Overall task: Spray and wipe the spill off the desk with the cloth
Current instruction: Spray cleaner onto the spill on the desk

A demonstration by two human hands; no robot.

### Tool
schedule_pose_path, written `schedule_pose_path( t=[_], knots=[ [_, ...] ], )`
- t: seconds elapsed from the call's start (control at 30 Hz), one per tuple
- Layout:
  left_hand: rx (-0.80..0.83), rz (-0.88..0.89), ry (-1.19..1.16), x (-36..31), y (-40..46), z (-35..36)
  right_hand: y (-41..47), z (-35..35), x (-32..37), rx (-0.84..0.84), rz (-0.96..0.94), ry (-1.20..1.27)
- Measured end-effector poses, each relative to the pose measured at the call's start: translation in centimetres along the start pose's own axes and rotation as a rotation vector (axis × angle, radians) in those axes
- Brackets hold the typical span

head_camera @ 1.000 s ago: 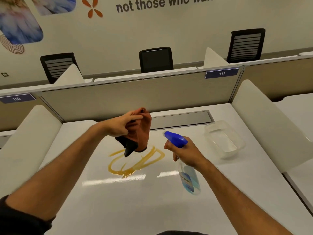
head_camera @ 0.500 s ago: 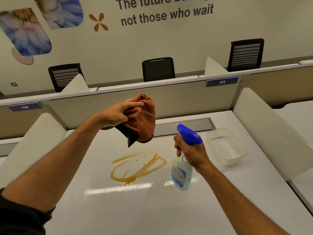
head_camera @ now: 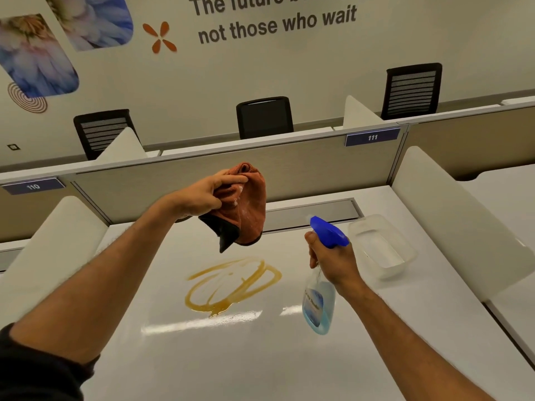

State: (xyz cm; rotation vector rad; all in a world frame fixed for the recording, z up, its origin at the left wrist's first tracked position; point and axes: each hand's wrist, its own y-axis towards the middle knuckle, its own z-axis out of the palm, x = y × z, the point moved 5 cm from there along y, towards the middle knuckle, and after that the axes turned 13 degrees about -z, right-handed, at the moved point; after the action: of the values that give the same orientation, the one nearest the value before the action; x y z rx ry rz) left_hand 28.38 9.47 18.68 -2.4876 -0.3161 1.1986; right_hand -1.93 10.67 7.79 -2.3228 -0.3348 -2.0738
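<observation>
My left hand (head_camera: 202,195) holds a bunched orange cloth (head_camera: 247,206) with a black edge up in the air, above the far side of the spill. White flecks of spray show on the cloth. The spill (head_camera: 231,285) is a brown looping smear on the white desk (head_camera: 202,357). My right hand (head_camera: 333,261) grips a spray bottle (head_camera: 318,305) with a blue trigger head and pale blue liquid. Its nozzle points left toward the cloth. The bottle hangs above the desk to the right of the spill.
A clear plastic tub (head_camera: 382,247) stands on the desk right of the bottle. A grey cable tray lid (head_camera: 312,212) runs along the back. Beige partitions (head_camera: 318,160) and white side dividers (head_camera: 463,221) fence the desk. Black chairs stand behind.
My left hand lifted the cloth up off the spill. My right hand raised the bottle and turned its nozzle toward the cloth; a spray jet hit the cloth half a second ago.
</observation>
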Motion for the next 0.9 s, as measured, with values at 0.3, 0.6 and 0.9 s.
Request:
schedule_pose_path(
  t=[0.3,0.6,0.9],
  knots=[
    [-0.011,0.003,0.023,-0.8,0.4,0.8,0.3,0.3,-0.2,0.089,-0.048,-0.005],
    [-0.013,0.012,0.047,-0.8,1.1,2.4,0.1,-0.8,-3.2,0.130,-0.054,-0.100],
    [0.044,0.020,0.000,-0.2,1.7,4.8,-0.5,-5.8,-10.2,-0.041,-0.022,-0.053]
  ],
)
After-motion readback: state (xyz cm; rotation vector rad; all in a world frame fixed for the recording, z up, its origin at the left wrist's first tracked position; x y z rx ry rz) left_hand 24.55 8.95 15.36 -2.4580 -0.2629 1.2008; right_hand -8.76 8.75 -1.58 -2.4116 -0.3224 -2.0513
